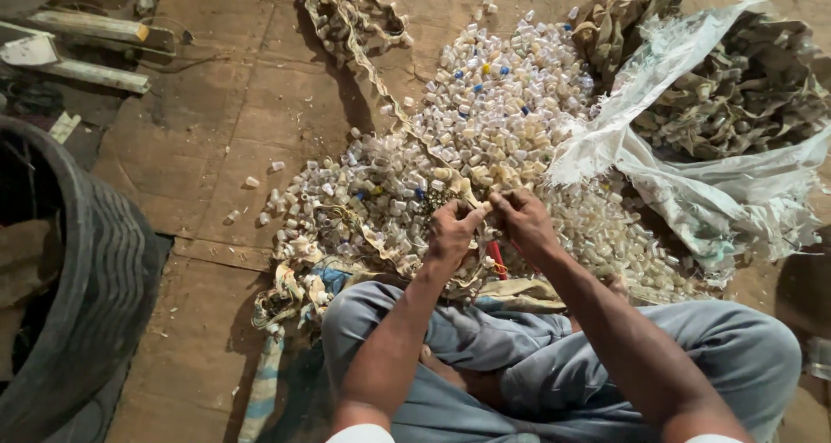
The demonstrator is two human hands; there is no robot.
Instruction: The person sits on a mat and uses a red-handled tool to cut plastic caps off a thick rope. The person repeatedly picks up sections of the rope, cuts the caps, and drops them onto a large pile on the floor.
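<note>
Both hands, left hand [452, 228] and right hand [522, 218], pinch a tan strip [381, 80], their fingertips' grip partly hidden.

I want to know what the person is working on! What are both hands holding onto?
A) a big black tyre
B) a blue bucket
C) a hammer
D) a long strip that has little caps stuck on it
D: the left hand and the right hand pinch the strip of small caps together, above the pile of loose caps.
</note>
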